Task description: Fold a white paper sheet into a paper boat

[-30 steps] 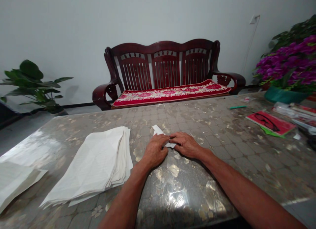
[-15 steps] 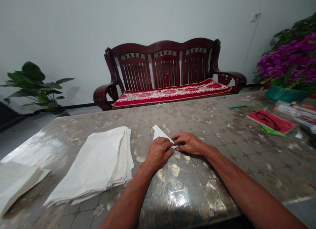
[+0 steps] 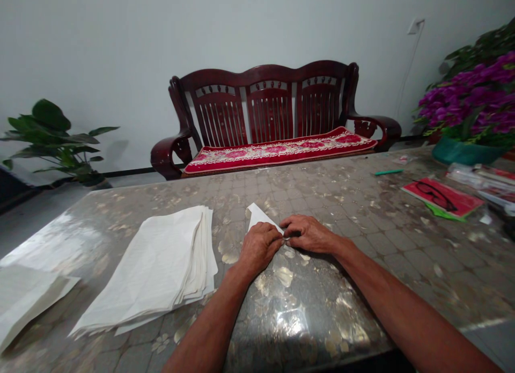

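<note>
I am looking into somebody's home, most likely the living room
What tells me so is the carved dark-wood settee (image 3: 270, 115) before a pale wall (image 3: 257, 24), its seat laid with a red floral cover (image 3: 277, 149); a leafy potted plant (image 3: 50, 115) stands off to its left, and purple flowers (image 3: 469, 99) rise from a green pot (image 3: 464, 152) at the far right; I also have a broad, glossy table (image 3: 322, 196) patterned with blossoms, with eyeglasses (image 3: 436, 195) resting on a red booklet (image 3: 464, 195); on the wall I make out a socket (image 3: 412, 27) with a thin cable (image 3: 409, 67).
</note>
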A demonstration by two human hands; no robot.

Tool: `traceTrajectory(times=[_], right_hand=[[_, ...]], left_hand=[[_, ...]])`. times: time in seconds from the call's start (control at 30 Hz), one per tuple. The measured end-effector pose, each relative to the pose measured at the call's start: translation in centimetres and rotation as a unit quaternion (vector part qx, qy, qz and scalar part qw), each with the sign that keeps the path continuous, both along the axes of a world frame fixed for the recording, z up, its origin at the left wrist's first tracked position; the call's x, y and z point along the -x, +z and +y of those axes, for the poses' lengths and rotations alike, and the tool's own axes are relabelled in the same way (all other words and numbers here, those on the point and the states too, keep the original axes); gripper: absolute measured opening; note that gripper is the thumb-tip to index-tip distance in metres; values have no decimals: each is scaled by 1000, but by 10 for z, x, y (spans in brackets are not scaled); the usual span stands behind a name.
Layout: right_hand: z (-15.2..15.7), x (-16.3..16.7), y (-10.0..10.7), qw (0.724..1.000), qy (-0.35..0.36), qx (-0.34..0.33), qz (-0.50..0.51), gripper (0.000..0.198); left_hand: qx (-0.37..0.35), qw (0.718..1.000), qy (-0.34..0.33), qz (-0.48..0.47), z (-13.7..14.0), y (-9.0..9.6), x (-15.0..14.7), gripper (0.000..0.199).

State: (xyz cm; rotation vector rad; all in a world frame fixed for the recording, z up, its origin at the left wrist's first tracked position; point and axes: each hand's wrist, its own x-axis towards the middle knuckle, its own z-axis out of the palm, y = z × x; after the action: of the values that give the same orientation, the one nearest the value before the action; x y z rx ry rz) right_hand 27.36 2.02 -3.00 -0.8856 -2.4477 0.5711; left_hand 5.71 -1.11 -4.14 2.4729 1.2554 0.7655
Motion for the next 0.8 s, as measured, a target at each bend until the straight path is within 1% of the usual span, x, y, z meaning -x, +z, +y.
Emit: traceTrajectory(times=[0.23, 0.57, 0.8], right_hand=[[0, 2, 1, 1000, -12, 13, -4, 12], [1, -2, 5, 998, -1, 69, 1, 22], [5, -8, 3, 997, -9, 78, 5, 16]], left_hand=[[6, 1000, 21, -1, 5, -3, -4, 15], [2, 1000, 31, 4, 5, -2, -6, 16], [17, 999, 34, 6, 3, 5, -8, 16]])
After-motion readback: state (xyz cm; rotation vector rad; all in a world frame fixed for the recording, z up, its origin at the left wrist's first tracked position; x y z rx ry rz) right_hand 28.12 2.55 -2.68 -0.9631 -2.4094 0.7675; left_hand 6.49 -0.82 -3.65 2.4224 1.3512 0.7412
